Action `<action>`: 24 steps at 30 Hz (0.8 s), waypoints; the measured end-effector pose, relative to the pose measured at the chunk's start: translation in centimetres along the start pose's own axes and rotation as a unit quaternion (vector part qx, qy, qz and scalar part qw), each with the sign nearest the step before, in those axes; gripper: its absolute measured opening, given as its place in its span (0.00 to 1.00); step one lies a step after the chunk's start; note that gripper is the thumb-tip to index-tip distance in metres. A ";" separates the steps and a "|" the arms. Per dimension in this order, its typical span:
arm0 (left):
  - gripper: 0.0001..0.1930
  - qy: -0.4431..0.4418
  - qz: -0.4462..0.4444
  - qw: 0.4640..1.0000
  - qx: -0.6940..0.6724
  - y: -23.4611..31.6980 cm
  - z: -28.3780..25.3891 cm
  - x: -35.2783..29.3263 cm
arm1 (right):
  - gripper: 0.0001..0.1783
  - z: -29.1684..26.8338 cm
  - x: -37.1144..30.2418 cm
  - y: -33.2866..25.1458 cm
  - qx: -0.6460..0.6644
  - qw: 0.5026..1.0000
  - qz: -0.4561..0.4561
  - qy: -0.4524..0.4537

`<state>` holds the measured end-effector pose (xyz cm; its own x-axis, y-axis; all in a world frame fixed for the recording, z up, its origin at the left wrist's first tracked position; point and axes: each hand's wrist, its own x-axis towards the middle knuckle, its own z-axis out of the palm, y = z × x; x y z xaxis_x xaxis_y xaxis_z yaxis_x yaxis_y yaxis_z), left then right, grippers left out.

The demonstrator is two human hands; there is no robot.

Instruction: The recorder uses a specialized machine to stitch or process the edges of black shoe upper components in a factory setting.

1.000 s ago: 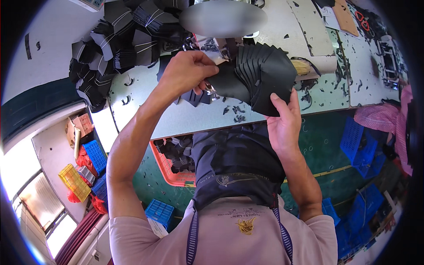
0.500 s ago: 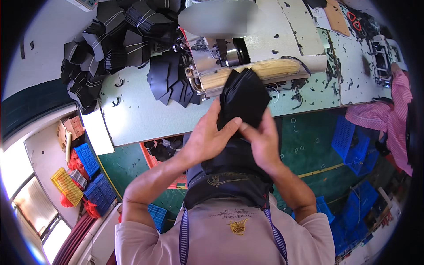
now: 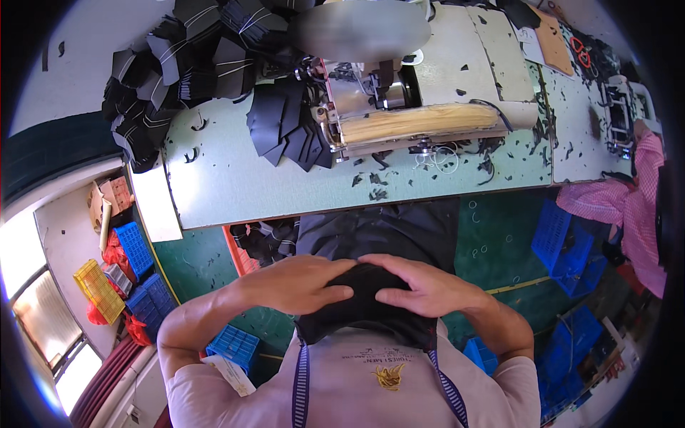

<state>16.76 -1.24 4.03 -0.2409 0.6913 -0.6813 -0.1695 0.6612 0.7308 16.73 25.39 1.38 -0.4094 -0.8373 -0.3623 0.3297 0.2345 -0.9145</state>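
Close to my waist, in front of the black apron (image 3: 335,329), I hold a stack of thin black sheet pieces (image 3: 365,285). My left hand (image 3: 303,284) is closed around its left side, thumb lying over the face. On the opposite side my right hand (image 3: 421,285) grips it in the same way, the two thumbs pointing at each other. The stack's lower edge blends into the black apron. On the table ahead, loose black pieces (image 3: 282,128) lie fanned beside a machine (image 3: 382,89) with a tan padded front edge (image 3: 421,123).
Tied bundles of black pieces (image 3: 171,60) are heaped at the far left of the table (image 3: 235,189). Black scraps (image 3: 378,192) litter the surface. Red-handled scissors (image 3: 579,51) lie far right, near another person's pink checked sleeve (image 3: 599,200). Blue crates (image 3: 564,239) stand on the green floor.
Both hands have drawn the stack back from the machine's front edge toward my waist. My thumbs have moved apart, and the table front with its scraps is now uncovered.
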 end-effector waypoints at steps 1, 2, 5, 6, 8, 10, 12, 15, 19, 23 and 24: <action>0.32 0.004 0.001 1.000 -0.002 0.1 -0.4 0.3 | 0.31 0.1 0.2 0.0 -0.015 1.000 -0.016 0.007; 0.31 0.011 -0.002 0.999 0.032 0.2 -1.6 1.2 | 0.31 -0.4 0.7 -0.2 -0.020 1.000 -0.014 0.008; 0.30 0.132 0.008 0.980 0.150 0.9 -5.9 3.4 | 0.26 -3.4 3.7 -0.8 -0.147 0.970 -0.046 0.189; 0.29 0.190 0.048 0.972 0.130 0.9 -7.3 3.2 | 0.24 -4.7 4.5 -2.3 -0.022 0.981 0.012 0.193; 0.25 0.300 0.220 0.922 0.109 -0.6 -9.7 4.1 | 0.20 -6.8 5.9 -3.0 0.157 0.965 0.046 0.204; 0.24 0.306 0.260 0.911 0.094 0.2 -12.4 4.2 | 0.14 -8.1 7.2 -3.1 0.219 0.953 0.015 0.210; 0.20 0.265 0.061 0.957 -0.100 0.9 -14.1 4.1 | 0.13 -9.3 7.8 -3.4 0.159 0.963 0.039 0.215; 0.15 0.282 -0.009 0.956 -0.081 -0.2 -16.4 5.3 | 0.13 -12.5 8.0 -3.4 -0.077 0.972 0.096 0.201; 0.12 0.279 -0.074 0.955 -0.072 0.0 -18.2 6.1 | 0.12 -15.2 6.7 -4.9 -0.306 0.897 0.000 0.320; 0.18 0.297 -0.088 0.951 0.012 0.3 -19.7 6.5 | 0.16 -16.4 5.7 -6.0 -0.422 0.855 -0.012 0.301; 0.18 0.292 -0.089 0.951 0.049 0.8 -20.0 6.7 | 0.16 -16.4 6.0 -5.9 -0.419 0.856 -0.016 0.301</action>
<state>-4.07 -1.91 0.94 -0.7113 0.3053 -0.6331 -0.1743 0.7960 0.5796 -1.61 27.05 1.69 -0.8542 -0.5031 -0.1313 -0.3135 0.6998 -0.6419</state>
